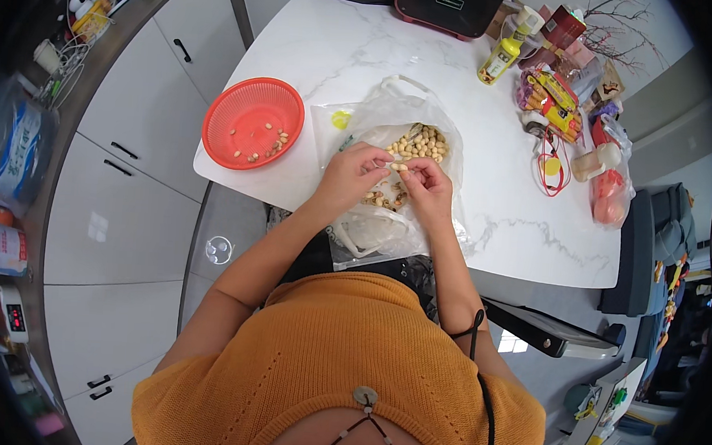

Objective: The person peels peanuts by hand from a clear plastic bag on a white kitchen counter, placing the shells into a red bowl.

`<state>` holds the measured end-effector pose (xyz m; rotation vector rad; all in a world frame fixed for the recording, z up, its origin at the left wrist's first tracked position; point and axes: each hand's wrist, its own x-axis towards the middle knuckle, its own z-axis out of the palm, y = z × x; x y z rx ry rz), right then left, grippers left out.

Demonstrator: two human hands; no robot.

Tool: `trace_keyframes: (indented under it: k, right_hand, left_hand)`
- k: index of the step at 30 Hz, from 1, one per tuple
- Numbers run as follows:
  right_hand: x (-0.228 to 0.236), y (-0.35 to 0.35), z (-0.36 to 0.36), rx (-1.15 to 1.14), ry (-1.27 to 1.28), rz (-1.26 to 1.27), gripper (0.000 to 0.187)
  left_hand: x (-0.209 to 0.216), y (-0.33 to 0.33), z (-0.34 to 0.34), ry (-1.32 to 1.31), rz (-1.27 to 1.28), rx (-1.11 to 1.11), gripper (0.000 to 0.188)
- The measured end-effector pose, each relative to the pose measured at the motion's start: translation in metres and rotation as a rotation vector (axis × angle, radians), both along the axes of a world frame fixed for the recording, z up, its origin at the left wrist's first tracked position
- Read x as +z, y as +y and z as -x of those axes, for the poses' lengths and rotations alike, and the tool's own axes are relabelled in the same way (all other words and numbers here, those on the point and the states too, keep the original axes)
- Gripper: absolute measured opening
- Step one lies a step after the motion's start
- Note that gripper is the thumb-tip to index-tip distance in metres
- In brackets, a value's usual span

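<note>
Over the white plastic bag (pixel 379 114), my left hand (pixel 350 177) and my right hand (pixel 429 192) meet, both closed at the fingertips on one peanut (pixel 398 167). Unshelled peanuts (pixel 426 142) are heaped in the bag just beyond my fingers. Closer to me, under my hands, lie broken shells (pixel 388 198) on the bag's plastic. To the left stands a round red plastic basket (pixel 245 101) with several shelled kernels (pixel 279 142) at its bottom.
The white marbled table (pixel 535 225) has a rounded front edge. At its back right are a yellow bottle (pixel 500 58), packaged snacks (pixel 553 100), a red cord (pixel 548 173) and a bag of red fruit (pixel 611 189). A black-and-red appliance (pixel 449 8) stands at the back.
</note>
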<state>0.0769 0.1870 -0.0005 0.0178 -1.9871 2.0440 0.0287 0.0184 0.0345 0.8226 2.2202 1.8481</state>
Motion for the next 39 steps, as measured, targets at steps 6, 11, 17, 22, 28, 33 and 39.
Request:
trace_keyframes:
  k: [6, 11, 17, 22, 28, 33, 39]
  right_hand:
    - [0.002, -0.002, -0.001, -0.018, -0.013, -0.047, 0.009]
    - [0.005, -0.003, -0.002, 0.016, -0.015, -0.025, 0.010]
    - [0.001, -0.002, -0.001, 0.037, -0.037, -0.046, 0.011]
    - [0.002, -0.004, -0.001, 0.042, -0.039, -0.068, 0.012]
    - [-0.002, -0.003, 0.000, 0.036, -0.047, -0.125, 0.013]
    - [-0.003, 0.000, 0.000, 0.096, -0.105, -0.176, 0.012]
    - [-0.006, -0.005, 0.005, 0.063, -0.101, -0.140, 0.012]
  left_hand:
    - [-0.007, 0.009, -0.003, -0.139, -0.164, -0.024, 0.016]
    - [-0.016, 0.011, 0.001, -0.314, -0.245, -0.102, 0.017]
    - [-0.018, 0.009, 0.005, -0.375, -0.293, -0.145, 0.017]
    - [-0.018, 0.009, 0.006, -0.406, -0.305, -0.142, 0.018]
    - [-0.017, 0.009, 0.004, -0.418, -0.305, -0.140, 0.017]
    - [-0.022, 0.009, 0.008, -0.419, -0.278, -0.138, 0.016]
    - [-0.028, 0.011, 0.014, -0.391, -0.355, -0.149, 0.012]
